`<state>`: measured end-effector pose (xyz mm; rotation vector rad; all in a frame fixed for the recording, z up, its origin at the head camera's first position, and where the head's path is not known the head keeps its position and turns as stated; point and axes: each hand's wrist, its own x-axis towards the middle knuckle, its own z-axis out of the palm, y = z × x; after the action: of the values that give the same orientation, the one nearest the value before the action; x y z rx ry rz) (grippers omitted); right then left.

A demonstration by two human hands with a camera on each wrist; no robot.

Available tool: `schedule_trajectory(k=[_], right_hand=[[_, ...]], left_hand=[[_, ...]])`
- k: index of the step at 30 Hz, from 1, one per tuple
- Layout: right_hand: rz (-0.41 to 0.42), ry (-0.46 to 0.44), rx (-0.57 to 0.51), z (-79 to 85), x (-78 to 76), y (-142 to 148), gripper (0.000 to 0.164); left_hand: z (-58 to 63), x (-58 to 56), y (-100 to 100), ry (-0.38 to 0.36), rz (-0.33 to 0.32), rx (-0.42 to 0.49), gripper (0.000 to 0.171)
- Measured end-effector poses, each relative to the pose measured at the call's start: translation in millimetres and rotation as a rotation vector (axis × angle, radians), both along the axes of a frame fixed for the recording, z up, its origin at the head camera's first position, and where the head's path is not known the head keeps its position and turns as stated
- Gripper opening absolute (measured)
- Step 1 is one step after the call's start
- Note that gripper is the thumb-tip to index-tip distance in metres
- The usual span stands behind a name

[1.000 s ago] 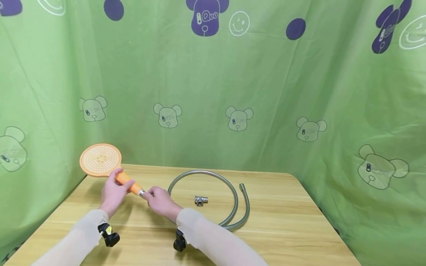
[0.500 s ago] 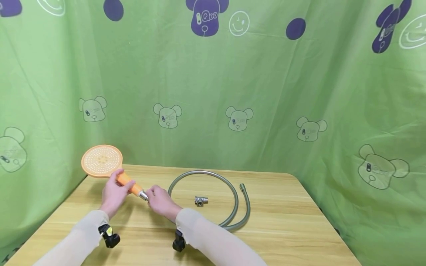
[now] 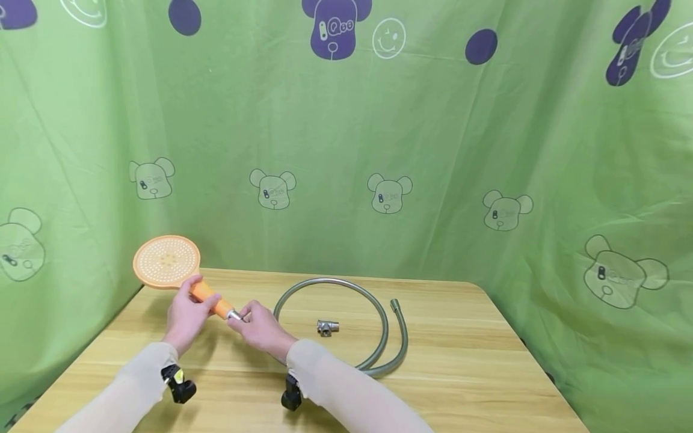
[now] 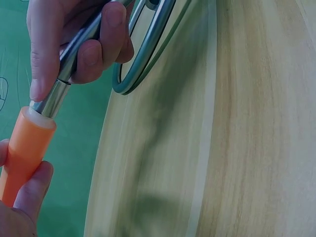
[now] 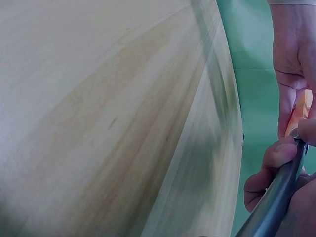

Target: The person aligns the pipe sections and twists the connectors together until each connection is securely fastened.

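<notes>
My left hand [image 3: 186,316] grips the handle of an orange shower head [image 3: 166,262], raised above the table with its pale, holed face showing. A silvery metal nut [image 4: 53,98] meets the handle's lower end in the left wrist view. My right hand [image 3: 262,328] holds the grey shower hose [image 5: 279,200] just behind that nut, its fingers curled round the hose and a fingertip against the nut. How deep the nut sits on the handle I cannot tell. The rest of the hose loops over the table, its other metal end [image 3: 394,305] lying to the right.
A small metal angle valve or tee fitting [image 3: 327,328] lies inside the hose loop on the wooden table [image 3: 460,361]. Green printed curtain [image 3: 335,120] hangs behind and on both sides. Small black cameras [image 3: 181,385] are strapped at both wrists.
My right fingers curl back from the nut, baring more metal, then reach forward along it again. The shower head shifts slightly to the right. The fitting on the table stays put.
</notes>
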<state>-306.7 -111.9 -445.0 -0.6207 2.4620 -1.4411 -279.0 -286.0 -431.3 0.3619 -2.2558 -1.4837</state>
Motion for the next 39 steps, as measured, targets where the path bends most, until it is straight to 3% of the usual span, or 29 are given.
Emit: schedule_trajectory(k=[8,13,20,28,39], right_hand=[[0.023,0.011,-0.028,-0.2,-3.4,-0.4,0.042],[-0.005,-0.025,-0.033,-0.9,-2.3,-1.6,0.025],[-0.006,0.006,-0.006,-0.7,-2.9,-3.1,0.021],[0.017,-0.015,-0.032,2.7,-2.4,-1.9,0.042],[-0.006,-0.046,-0.038,4.6,0.9,-1.7,0.020]], left_hand=[[3.1,0.4,1.8,-0.014,0.019,-0.038,0.069],[2.5,0.1,2.2,-0.015,0.016,-0.021,0.070],[1.6,-1.7,0.1,0.002,0.009,-0.013,0.069],[1.3,-2.8,-2.1,-0.019,-0.006,-0.026,0.061],[2.9,-2.6,-2.6,-0.040,-0.029,0.000,0.060]])
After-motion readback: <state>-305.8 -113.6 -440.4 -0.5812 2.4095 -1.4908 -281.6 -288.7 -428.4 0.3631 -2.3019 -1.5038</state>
